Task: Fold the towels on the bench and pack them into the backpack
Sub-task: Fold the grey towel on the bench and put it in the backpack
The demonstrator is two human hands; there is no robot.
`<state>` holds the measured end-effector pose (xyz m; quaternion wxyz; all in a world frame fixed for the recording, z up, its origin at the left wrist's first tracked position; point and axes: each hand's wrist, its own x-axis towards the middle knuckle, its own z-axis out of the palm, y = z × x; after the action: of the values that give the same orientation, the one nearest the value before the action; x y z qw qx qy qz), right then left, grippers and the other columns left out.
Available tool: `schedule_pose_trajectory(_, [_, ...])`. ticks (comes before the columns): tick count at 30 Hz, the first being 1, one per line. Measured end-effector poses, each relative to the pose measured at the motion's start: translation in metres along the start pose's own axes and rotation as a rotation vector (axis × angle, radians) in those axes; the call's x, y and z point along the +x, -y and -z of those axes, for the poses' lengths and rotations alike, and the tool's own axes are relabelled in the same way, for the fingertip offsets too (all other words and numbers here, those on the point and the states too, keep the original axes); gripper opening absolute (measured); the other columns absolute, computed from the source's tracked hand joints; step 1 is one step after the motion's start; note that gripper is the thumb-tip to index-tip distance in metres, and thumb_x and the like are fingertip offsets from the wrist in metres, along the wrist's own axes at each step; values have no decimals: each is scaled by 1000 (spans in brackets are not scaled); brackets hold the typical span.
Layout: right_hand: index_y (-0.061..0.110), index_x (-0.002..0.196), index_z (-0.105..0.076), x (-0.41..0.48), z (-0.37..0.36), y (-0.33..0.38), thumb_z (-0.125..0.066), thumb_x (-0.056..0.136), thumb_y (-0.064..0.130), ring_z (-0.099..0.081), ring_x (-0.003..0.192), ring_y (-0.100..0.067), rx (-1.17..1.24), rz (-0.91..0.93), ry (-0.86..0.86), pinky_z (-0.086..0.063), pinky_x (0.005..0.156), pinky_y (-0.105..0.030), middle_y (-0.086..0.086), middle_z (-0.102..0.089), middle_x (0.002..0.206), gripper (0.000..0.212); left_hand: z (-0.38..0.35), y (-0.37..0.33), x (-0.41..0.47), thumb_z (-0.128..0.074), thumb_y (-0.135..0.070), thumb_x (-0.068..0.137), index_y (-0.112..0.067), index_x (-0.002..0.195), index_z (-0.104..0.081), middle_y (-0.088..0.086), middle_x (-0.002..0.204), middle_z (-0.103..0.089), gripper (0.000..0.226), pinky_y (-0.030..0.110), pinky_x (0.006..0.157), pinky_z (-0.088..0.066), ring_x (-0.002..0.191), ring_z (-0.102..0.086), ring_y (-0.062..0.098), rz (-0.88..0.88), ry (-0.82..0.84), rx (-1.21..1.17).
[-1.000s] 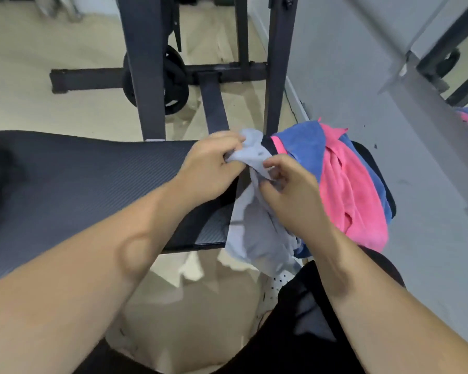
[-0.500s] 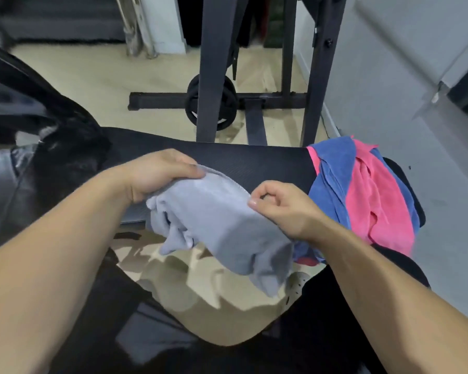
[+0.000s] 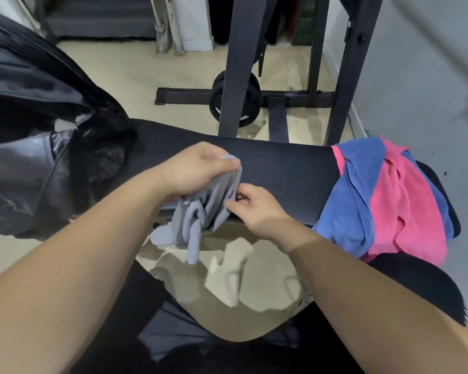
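Note:
A crumpled grey towel (image 3: 200, 220) hangs over the front edge of the black padded bench (image 3: 287, 171). My left hand (image 3: 197, 171) grips its top edge from above. My right hand (image 3: 251, 209) pinches the towel's right side just below, fingers curled. A blue towel (image 3: 346, 206) and a pink towel (image 3: 405, 211) lie heaped on the bench's right end. The black backpack (image 3: 33, 147) stands open on the bench's left end, its dark inside showing.
Behind the bench a black metal rack (image 3: 238, 66) stands on a beige floor with a weight plate (image 3: 235, 103) at its base. A grey wall (image 3: 422, 76) runs along the right. My knees in dark shorts are below the bench.
The grey towel has been carried left, away from the pile, toward the bench's middle. My hands have closed in on each other and the towel is bunched narrower. The backpack has come further into view.

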<state>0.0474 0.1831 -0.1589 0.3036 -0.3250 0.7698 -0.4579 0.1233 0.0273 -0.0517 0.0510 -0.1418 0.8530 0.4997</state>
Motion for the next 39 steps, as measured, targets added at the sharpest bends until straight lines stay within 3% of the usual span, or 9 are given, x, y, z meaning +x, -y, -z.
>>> schedule_pose_trajectory(4, [20, 92, -71, 0, -4, -17, -67, 91, 22, -55, 65, -13, -56, -9, -4, -49, 72, -33, -1, -63, 70, 4, 1, -4, -2, -58, -35, 96, 11, 80, -49, 10, 70, -44, 50, 30, 62, -34, 64, -39, 19, -101, -220, -211])
schedule_pose_trajectory(8, [29, 111, -63, -6, -11, -29, -70, 86, 42, -63, 89, -14, -42, -35, -29, -53, 82, -32, 2, -64, 103, 29, 8, -15, -7, -48, -20, 104, 8, 94, -61, 2, 58, -58, 32, 19, 45, -40, 48, -52, 11, -122, -317, -343])
schedule_pose_trajectory(10, [22, 97, -63, -3, -12, -26, -65, 92, 38, -59, 82, -13, -99, 4, -59, -48, 75, -32, 3, -62, 90, 17, 10, -19, -9, -45, -17, 105, 8, 94, -61, -1, 55, -60, 31, 15, 39, -38, 42, -52, 9, -118, -298, -360])
schedule_pose_trajectory(13, [23, 65, -44, -1, -8, -19, -56, 101, 31, -45, 60, -9, -165, 5, -83, -34, 62, -31, 8, -48, 64, 38, 18, -16, -8, -47, -20, 104, 12, 93, -60, 3, 57, -60, 36, 19, 40, -36, 43, -52, 12, -122, -331, -350])
schedule_pose_trajectory(18, [20, 60, -32, -15, 20, -42, -65, 94, 37, -31, 54, -9, -196, -45, -127, -24, 53, -25, 9, -33, 59, 50, 40, 38, 6, -55, -36, 99, -2, 73, -48, 3, 59, -38, 43, 29, 44, -29, 46, -36, 17, -10, -536, -117])
schedule_pose_trajectory(27, [16, 60, -45, -29, 100, -29, -77, 86, 38, -33, 53, -8, -516, -170, 290, -29, 52, -25, 7, -39, 60, 46, 32, 122, 40, -44, -37, 102, -10, 64, -39, 2, 64, -46, 47, 36, 59, -31, 63, -43, 22, 260, -660, 273])
schedule_pose_trajectory(31, [9, 64, -51, -3, 143, -4, -79, 80, 46, -34, 50, -9, -577, -211, 120, -31, 53, -30, 9, -41, 53, 49, 42, 121, 74, -40, -39, 103, -9, 66, -43, 5, 67, -50, 48, 36, 61, -31, 66, -46, 26, 263, -763, 366])
schedule_pose_trajectory(35, [16, 62, -47, 49, 173, 1, -74, 72, 71, -41, 56, -18, -566, -304, -33, -33, 58, -32, 0, -45, 56, 62, 60, 126, 117, -39, -41, 103, -11, 71, -48, 7, 72, -54, 45, 37, 66, -39, 72, -51, 30, 338, -648, 435])
schedule_pose_trajectory(39, [14, 65, -55, 100, 177, -16, -64, 87, 44, -52, 70, -22, -688, -306, 93, -39, 62, -33, 1, -55, 67, 38, 77, 141, 154, -38, -40, 104, -9, 82, -52, 14, 82, -58, 40, 39, 68, -45, 77, -54, 35, 340, -509, 564])
